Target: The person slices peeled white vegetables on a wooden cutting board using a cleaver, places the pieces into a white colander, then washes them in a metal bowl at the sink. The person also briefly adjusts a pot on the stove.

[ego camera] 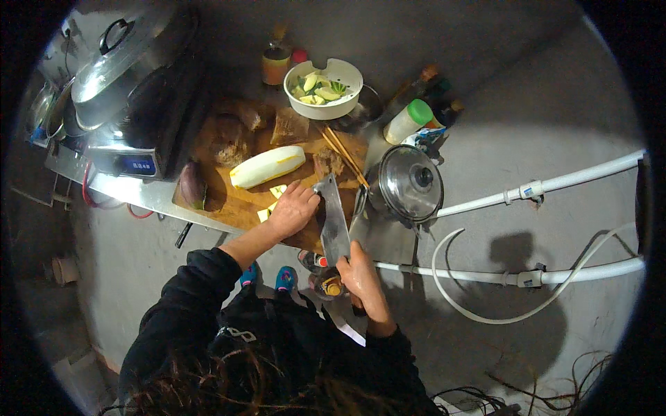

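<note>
My right hand [358,271] is closed around the handle of a cleaver [334,221], whose broad blade stands over the right part of the wooden cutting board [234,205]. Beside the blade, my left hand [295,209] rests low over the board with its fingers bent; whether it holds something under them is hidden. Pale cut pieces [264,215] lie next to its fingers. Behind them is a peeled, pale elongated vegetable [268,166] with yellow streaks. A purple eggplant [193,186] lies at the board's left end. Cut green and pale pieces fill part of a white bowl [323,112].
Wooden chopsticks [343,153] lie across the board's right side, near a lidded pot [411,182]. A green-capped jar [408,122] stands behind it. At left, a large metal pot [112,78] sits on an electric cooker [125,162]. Bottles [327,286] stand below the counter's front edge.
</note>
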Demonstrator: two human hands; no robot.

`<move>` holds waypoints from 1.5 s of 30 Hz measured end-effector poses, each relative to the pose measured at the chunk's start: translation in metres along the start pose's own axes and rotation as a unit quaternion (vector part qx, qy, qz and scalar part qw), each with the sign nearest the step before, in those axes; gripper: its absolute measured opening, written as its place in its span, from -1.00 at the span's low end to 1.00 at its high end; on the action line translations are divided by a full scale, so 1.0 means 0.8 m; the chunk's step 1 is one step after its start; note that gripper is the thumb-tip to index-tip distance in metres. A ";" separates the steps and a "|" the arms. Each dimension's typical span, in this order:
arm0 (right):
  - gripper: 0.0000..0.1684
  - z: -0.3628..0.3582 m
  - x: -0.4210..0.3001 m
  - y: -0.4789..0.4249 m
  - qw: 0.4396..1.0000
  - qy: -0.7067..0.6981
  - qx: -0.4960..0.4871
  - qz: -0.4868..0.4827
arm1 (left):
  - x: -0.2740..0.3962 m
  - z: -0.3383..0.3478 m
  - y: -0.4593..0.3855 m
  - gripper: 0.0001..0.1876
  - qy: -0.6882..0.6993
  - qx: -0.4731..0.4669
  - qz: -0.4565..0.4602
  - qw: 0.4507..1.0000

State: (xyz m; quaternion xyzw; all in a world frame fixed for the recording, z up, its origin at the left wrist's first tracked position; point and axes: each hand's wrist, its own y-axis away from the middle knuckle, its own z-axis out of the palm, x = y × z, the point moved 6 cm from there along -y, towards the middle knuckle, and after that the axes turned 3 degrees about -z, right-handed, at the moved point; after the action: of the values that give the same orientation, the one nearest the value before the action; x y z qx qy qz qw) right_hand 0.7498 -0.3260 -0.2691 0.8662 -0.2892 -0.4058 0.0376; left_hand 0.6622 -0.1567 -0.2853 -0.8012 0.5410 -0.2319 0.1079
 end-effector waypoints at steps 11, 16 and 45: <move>-0.76 -0.007 0.064 0.035 0.929 -0.362 0.067 0.045 | -0.037 -0.065 0.077 -0.26 0.073 -0.021 -0.113 0.991; -0.77 0.056 0.050 0.020 0.892 -0.446 0.013 0.065 | -0.036 -0.041 0.041 -0.28 0.081 -0.102 -0.082 0.988; -0.83 -0.043 -0.201 -0.146 0.868 -0.481 -0.050 -0.114 | -0.124 -0.157 -0.215 -0.51 0.098 0.058 -0.085 0.990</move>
State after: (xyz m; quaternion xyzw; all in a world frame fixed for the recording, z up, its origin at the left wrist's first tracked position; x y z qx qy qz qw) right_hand 0.7487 -0.1495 -0.1718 0.5878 -0.1498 -0.7875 -0.1093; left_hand 0.7112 0.0112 -0.1285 -0.8099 0.4649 -0.3485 0.0806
